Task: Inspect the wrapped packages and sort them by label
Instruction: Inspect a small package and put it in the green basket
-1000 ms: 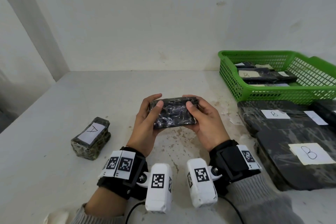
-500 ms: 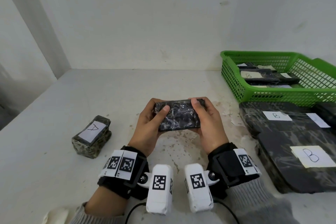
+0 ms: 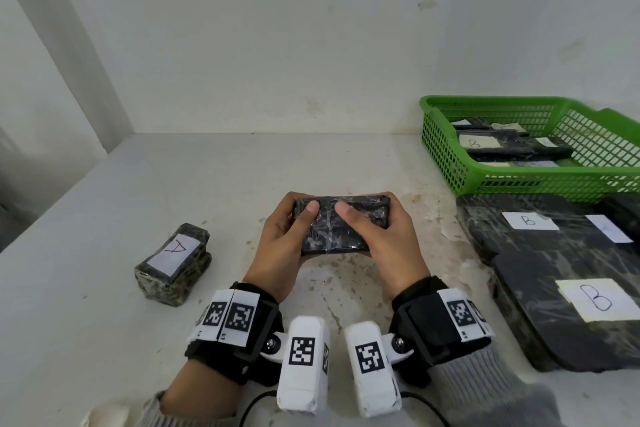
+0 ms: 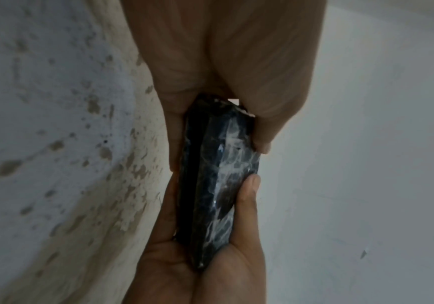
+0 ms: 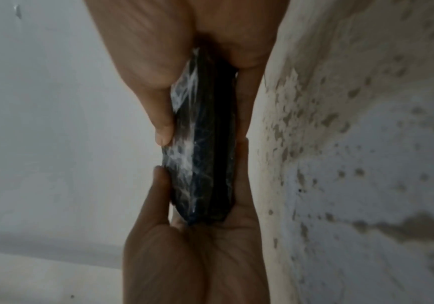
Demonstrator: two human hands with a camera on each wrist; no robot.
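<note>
Both hands hold a black plastic-wrapped package [image 3: 341, 230] just above the middle of the table. My left hand [image 3: 282, 236] grips its left end and my right hand [image 3: 391, 239] its right end, thumbs pressed close together on the top face. No label shows on that face. The left wrist view has the package [image 4: 218, 185] edge-on between the two hands, as does the right wrist view [image 5: 202, 154]. A smaller wrapped package with an "A" label [image 3: 173, 263] lies on the table to the left.
At the back right stands a green basket [image 3: 519, 184] holding several dark packages, one marked "B". In front of it lie large flat black packages with "B" labels [image 3: 561, 319]. The white table [image 3: 207, 184] is stained under my hands.
Both thumbs have slid from the package's ends toward the middle of its top face. The package has turned a little in my hands and stays held over the same spot.
</note>
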